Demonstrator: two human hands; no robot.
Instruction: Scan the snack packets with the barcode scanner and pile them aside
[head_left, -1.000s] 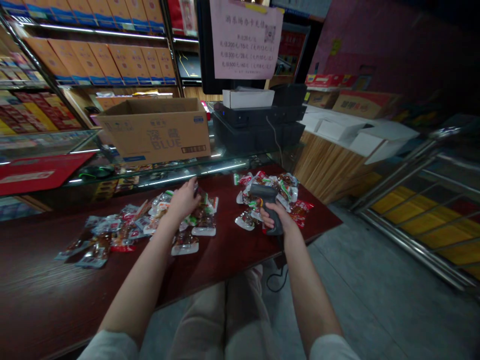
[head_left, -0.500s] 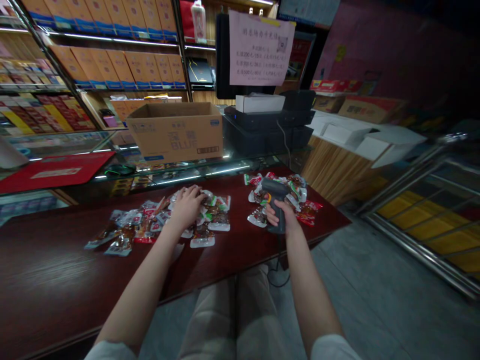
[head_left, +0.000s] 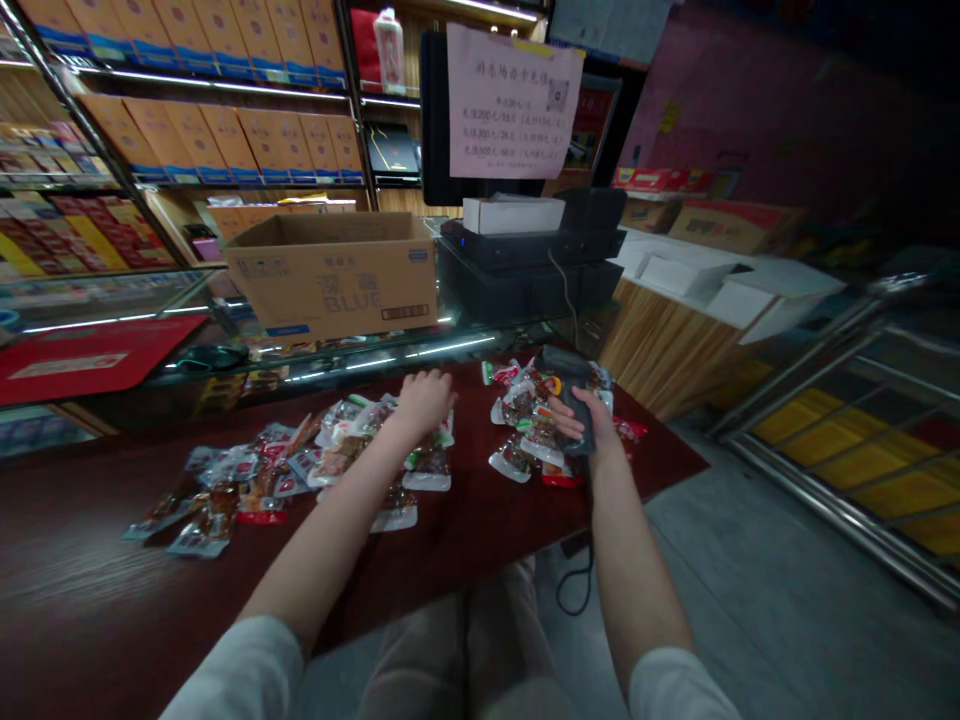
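My right hand (head_left: 589, 422) is wrapped around the grip of a dark handheld barcode scanner (head_left: 566, 370), held above the right-hand pile of snack packets (head_left: 510, 455). A cable hangs from the scanner past the table edge. My left hand (head_left: 426, 402), its fingers curled downward, is over the far right edge of the bigger pile of clear and white snack packets (head_left: 349, 440). What those fingers hold, if anything, is hidden beneath them. Brown-filled sealed packets (head_left: 206, 520) lie at that pile's left end.
Both piles lie on a dark red table (head_left: 67, 520). Behind it, an open cardboard box (head_left: 337, 290) stands on a glass counter beside a monitor with a paper sign (head_left: 514, 105). A metal rack (head_left: 832, 480) stands on the right. Boxed goods (head_left: 285, 145) fill the shelves.
My left hand has moved right and away from me, to the edge of its pile. The scanner has shifted slightly right in my right hand, and the view has turned a little.
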